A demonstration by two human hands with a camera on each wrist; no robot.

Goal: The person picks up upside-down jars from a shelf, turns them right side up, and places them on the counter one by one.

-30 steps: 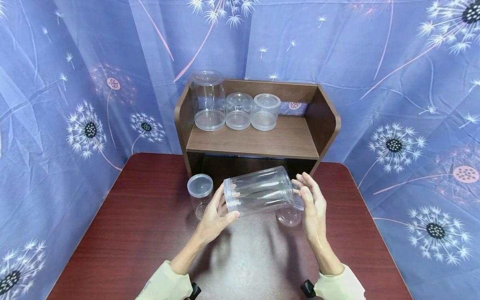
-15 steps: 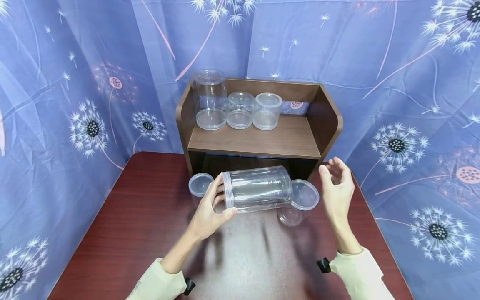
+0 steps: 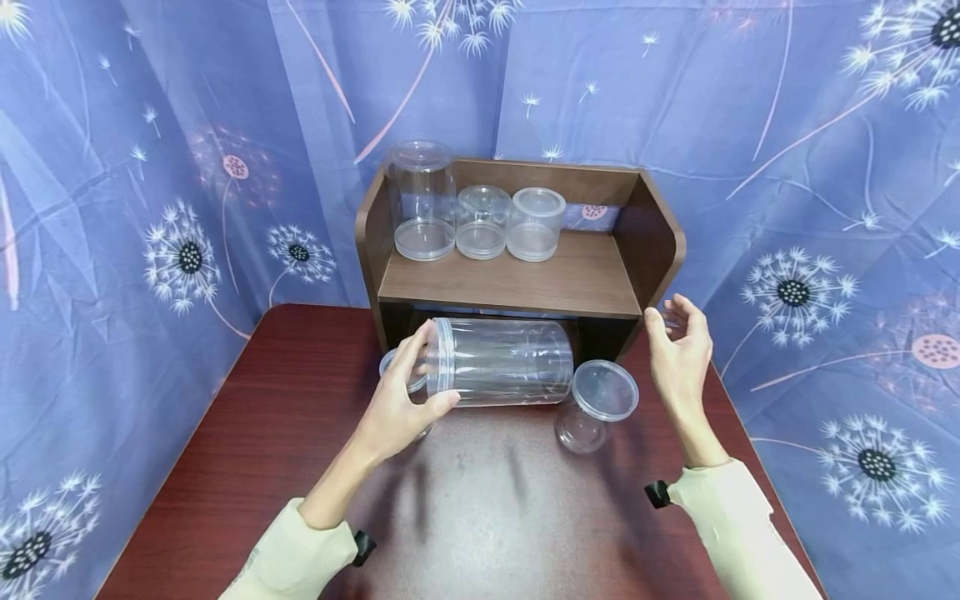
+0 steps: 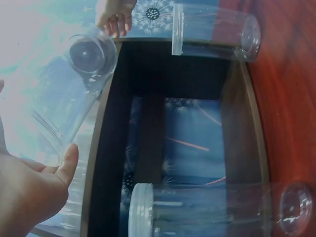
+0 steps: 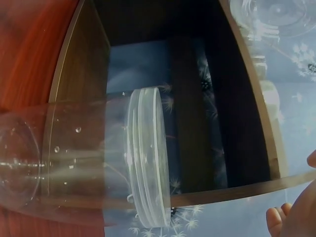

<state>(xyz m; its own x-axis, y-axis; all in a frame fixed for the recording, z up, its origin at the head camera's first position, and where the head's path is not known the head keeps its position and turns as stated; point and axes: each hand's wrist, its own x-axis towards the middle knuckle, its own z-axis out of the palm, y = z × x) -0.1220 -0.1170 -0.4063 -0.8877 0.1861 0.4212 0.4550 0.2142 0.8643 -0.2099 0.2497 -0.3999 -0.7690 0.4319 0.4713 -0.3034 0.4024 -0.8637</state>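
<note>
My left hand point(image 3: 397, 408) grips a large clear jar point(image 3: 506, 367) around its lidded end. The jar lies sideways in the air before the shelf, lid to the left and base to the right. My right hand point(image 3: 678, 358) is raised at the right, fingers loosely bent, with nothing in it. Between that hand and the held jar, a tall lidded jar point(image 3: 603, 392) stands on the table. Another lidded jar point(image 4: 187, 212) stands at the left, partly hidden behind my left hand in the head view.
A brown wooden shelf point(image 3: 510, 279) stands at the back of the red-brown table point(image 3: 270, 450). On its upper board are a tall jar point(image 3: 422, 204), a short jar point(image 3: 482, 221) and a short frosted-lid jar point(image 3: 536, 225). Blue dandelion-print cloth point(image 3: 795, 183) hangs around the table.
My right hand has come off the jar's base end and moved right and up. My left hand has carried the jar slightly left and up, and it now lies nearly level.
</note>
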